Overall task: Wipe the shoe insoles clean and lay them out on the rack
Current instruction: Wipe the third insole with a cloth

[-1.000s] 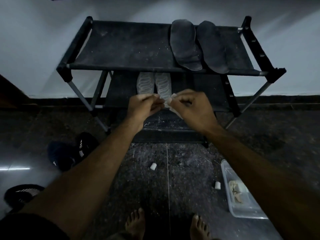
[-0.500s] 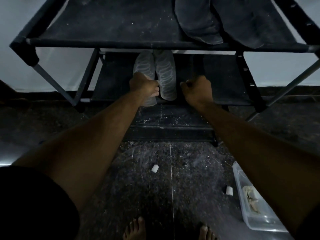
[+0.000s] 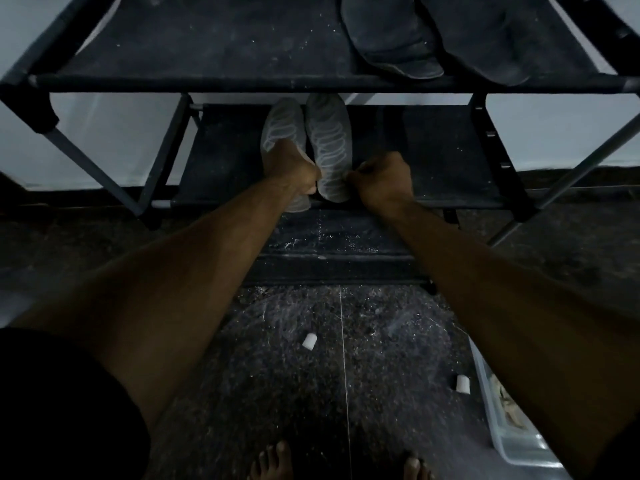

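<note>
Two pale grey patterned insoles (image 3: pixel 329 147) are laid side by side on the black rack's middle shelf (image 3: pixel 450 161), long axes running near-to-far, the left one gripped by the curled left hand (image 3: pixel 294 169), the right one's near end just left of the fisted right hand (image 3: pixel 384 181), whose contents cannot be told.

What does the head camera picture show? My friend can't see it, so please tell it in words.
Two bare arms reach into a black shoe rack: the left hand grips one of two pale patterned insoles on the lower shelf, the right hand is curled beside them. Two dark insoles lie on top.
</note>
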Action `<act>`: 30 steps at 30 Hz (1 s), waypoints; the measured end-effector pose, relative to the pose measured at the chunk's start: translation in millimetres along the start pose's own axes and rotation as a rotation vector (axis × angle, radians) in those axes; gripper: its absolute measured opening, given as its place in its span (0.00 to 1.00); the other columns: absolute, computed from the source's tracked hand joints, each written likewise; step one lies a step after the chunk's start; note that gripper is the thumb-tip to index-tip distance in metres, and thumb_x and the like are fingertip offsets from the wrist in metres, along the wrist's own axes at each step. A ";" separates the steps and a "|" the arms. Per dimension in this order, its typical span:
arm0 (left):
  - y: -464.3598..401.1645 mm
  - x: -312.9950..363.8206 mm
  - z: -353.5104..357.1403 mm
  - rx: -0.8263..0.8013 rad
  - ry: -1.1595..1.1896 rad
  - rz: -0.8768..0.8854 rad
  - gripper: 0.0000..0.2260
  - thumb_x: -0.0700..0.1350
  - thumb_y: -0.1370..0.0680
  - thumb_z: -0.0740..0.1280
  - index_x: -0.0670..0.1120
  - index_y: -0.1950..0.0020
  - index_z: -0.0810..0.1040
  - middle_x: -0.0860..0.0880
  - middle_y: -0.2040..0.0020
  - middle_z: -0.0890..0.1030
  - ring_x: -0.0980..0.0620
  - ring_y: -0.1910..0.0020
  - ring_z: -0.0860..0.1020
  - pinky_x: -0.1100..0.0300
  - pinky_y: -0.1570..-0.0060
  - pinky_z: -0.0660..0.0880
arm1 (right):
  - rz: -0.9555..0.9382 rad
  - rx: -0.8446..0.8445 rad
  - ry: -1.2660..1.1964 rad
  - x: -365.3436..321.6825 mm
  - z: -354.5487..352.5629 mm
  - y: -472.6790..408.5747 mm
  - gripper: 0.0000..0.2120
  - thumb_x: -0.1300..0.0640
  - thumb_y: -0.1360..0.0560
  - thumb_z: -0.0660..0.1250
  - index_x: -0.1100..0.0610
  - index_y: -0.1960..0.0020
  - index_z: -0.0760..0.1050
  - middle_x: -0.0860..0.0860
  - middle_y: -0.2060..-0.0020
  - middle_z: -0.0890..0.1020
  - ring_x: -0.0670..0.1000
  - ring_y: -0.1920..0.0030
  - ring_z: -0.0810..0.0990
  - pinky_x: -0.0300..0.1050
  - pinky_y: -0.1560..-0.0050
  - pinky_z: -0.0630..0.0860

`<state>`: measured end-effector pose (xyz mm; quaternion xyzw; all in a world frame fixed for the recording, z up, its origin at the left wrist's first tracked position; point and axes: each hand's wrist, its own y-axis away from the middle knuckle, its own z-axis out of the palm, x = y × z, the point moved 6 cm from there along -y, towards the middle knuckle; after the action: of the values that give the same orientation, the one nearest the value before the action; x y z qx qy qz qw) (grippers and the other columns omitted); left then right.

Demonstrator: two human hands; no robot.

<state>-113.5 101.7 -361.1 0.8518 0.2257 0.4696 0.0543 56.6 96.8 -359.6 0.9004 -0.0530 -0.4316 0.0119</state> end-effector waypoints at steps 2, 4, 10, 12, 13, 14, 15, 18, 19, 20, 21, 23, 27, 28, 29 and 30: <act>9.7 2.7 -1.6 -0.025 0.063 0.020 0.09 0.35 0.27 0.74 0.38 0.49 0.78 0.41 0.49 0.81 0.49 0.52 0.82 0.57 0.58 0.82 | -0.008 0.012 -0.046 -1.2 -6.4 6.0 0.08 0.52 0.28 0.73 0.57 0.61 0.83 0.50 0.68 0.81 0.44 0.70 0.77 0.36 0.69 0.70; 24.8 6.3 -5.1 -0.045 0.135 0.023 0.07 0.36 0.27 0.74 0.38 0.53 0.77 0.41 0.49 0.81 0.49 0.52 0.82 0.60 0.60 0.81 | 0.008 0.015 -0.116 -2.1 -15.0 16.4 0.07 0.53 0.28 0.74 0.57 0.60 0.83 0.50 0.67 0.82 0.44 0.69 0.78 0.37 0.68 0.73; 103.6 10.0 -23.7 -0.135 0.350 0.028 0.12 0.38 0.27 0.74 0.35 0.46 0.78 0.44 0.53 0.82 0.53 0.55 0.81 0.66 0.64 0.80 | 0.081 -0.024 -0.384 -9.9 -48.5 79.0 0.08 0.58 0.28 0.75 0.57 0.65 0.81 0.52 0.67 0.83 0.46 0.67 0.80 0.41 0.63 0.80; 134.4 -2.2 -26.7 -0.167 0.413 -0.013 0.11 0.37 0.26 0.73 0.35 0.45 0.79 0.44 0.54 0.82 0.54 0.57 0.81 0.67 0.64 0.80 | 0.103 -0.066 -0.434 -9.2 -56.4 108.1 0.07 0.60 0.28 0.74 0.56 0.65 0.81 0.53 0.65 0.84 0.47 0.65 0.81 0.41 0.60 0.80; 148.9 -9.7 -27.9 -0.183 0.430 -0.034 0.11 0.38 0.26 0.73 0.35 0.45 0.79 0.44 0.53 0.82 0.54 0.57 0.81 0.67 0.63 0.80 | 0.108 -0.097 -0.431 -9.6 -60.2 123.7 0.06 0.60 0.28 0.74 0.57 0.64 0.82 0.53 0.64 0.84 0.47 0.64 0.82 0.41 0.59 0.80; 162.6 -16.8 -30.1 -0.203 0.448 -0.053 0.11 0.38 0.25 0.73 0.36 0.45 0.79 0.43 0.52 0.83 0.54 0.56 0.82 0.67 0.62 0.80 | 0.116 -0.137 -0.426 -11.3 -63.4 139.1 0.05 0.59 0.28 0.74 0.58 0.62 0.82 0.52 0.63 0.85 0.46 0.64 0.82 0.39 0.59 0.80; 175.0 -24.3 -32.3 -0.222 0.465 -0.073 0.10 0.39 0.25 0.72 0.36 0.46 0.80 0.42 0.51 0.83 0.53 0.55 0.82 0.66 0.61 0.80 | 0.132 -0.179 -0.431 -12.9 -65.9 153.6 0.04 0.60 0.28 0.74 0.59 0.61 0.82 0.50 0.64 0.85 0.43 0.64 0.82 0.36 0.61 0.79; 208.0 -42.6 -40.3 -0.259 0.531 -0.145 0.09 0.40 0.22 0.70 0.37 0.45 0.80 0.43 0.51 0.84 0.53 0.55 0.83 0.66 0.62 0.79 | 0.175 -0.265 -0.489 -14.6 -70.6 189.1 0.03 0.61 0.28 0.74 0.60 0.60 0.82 0.49 0.64 0.84 0.40 0.66 0.82 0.30 0.66 0.76; 218.5 -46.6 -43.3 -0.263 0.553 -0.162 0.09 0.41 0.22 0.69 0.37 0.45 0.80 0.44 0.52 0.84 0.54 0.56 0.83 0.66 0.62 0.79 | 0.191 -0.295 -0.510 -14.1 -70.9 199.7 0.03 0.61 0.28 0.74 0.60 0.59 0.82 0.50 0.62 0.85 0.41 0.64 0.83 0.31 0.65 0.77; 228.2 -48.5 -46.6 -0.261 0.579 -0.169 0.08 0.42 0.21 0.68 0.38 0.46 0.80 0.45 0.53 0.84 0.55 0.57 0.83 0.66 0.63 0.79 | 0.202 -0.324 -0.517 -14.1 -71.6 208.8 0.03 0.60 0.28 0.73 0.60 0.58 0.82 0.50 0.61 0.85 0.43 0.62 0.84 0.32 0.63 0.78; 235.6 -49.4 -49.8 -0.254 0.609 -0.171 0.06 0.42 0.21 0.68 0.40 0.48 0.80 0.46 0.54 0.84 0.56 0.57 0.83 0.66 0.63 0.79 | 0.209 -0.351 -0.508 -14.0 -71.6 215.1 0.04 0.60 0.28 0.73 0.61 0.56 0.83 0.51 0.59 0.86 0.44 0.60 0.84 0.34 0.60 0.79; 246.8 -51.6 -58.2 -0.217 0.659 -0.164 0.05 0.42 0.20 0.67 0.42 0.50 0.80 0.48 0.55 0.84 0.56 0.56 0.83 0.66 0.60 0.79 | 0.222 -0.395 -0.505 -16.2 -70.6 227.4 0.08 0.59 0.29 0.74 0.62 0.53 0.83 0.51 0.57 0.86 0.46 0.56 0.85 0.39 0.54 0.80; 260.3 -47.0 -70.3 -0.133 0.798 -0.156 0.08 0.44 0.18 0.63 0.44 0.53 0.81 0.48 0.58 0.86 0.54 0.58 0.84 0.62 0.58 0.80 | 0.207 -0.475 -0.564 -27.2 -71.8 245.2 0.09 0.59 0.31 0.74 0.63 0.53 0.82 0.52 0.56 0.86 0.49 0.53 0.85 0.40 0.51 0.78; 262.4 -44.5 -72.3 -0.118 0.836 -0.148 0.09 0.45 0.18 0.63 0.43 0.53 0.81 0.48 0.59 0.86 0.54 0.59 0.84 0.61 0.60 0.80 | 0.201 -0.500 -0.580 -30.4 -72.8 249.0 0.09 0.59 0.31 0.74 0.63 0.53 0.82 0.52 0.57 0.86 0.49 0.54 0.85 0.39 0.53 0.79; 263.7 -42.8 -73.8 -0.104 0.862 -0.144 0.10 0.46 0.18 0.63 0.43 0.53 0.81 0.48 0.58 0.86 0.53 0.58 0.85 0.60 0.60 0.81 | 0.195 -0.523 -0.592 -32.6 -73.6 251.9 0.09 0.59 0.31 0.74 0.63 0.54 0.82 0.52 0.57 0.86 0.48 0.55 0.85 0.39 0.54 0.79; 264.6 -42.2 -74.4 -0.092 0.879 -0.147 0.11 0.47 0.18 0.62 0.43 0.52 0.81 0.47 0.56 0.86 0.52 0.57 0.85 0.58 0.59 0.81 | 0.190 -0.545 -0.592 -35.2 -74.6 254.5 0.08 0.59 0.31 0.74 0.62 0.54 0.83 0.53 0.57 0.86 0.48 0.54 0.85 0.39 0.54 0.80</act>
<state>-105.9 -161.6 -272.1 0.5496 0.2660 0.7915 0.0242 71.1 -154.3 -268.4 0.6923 -0.0209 -0.6671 0.2743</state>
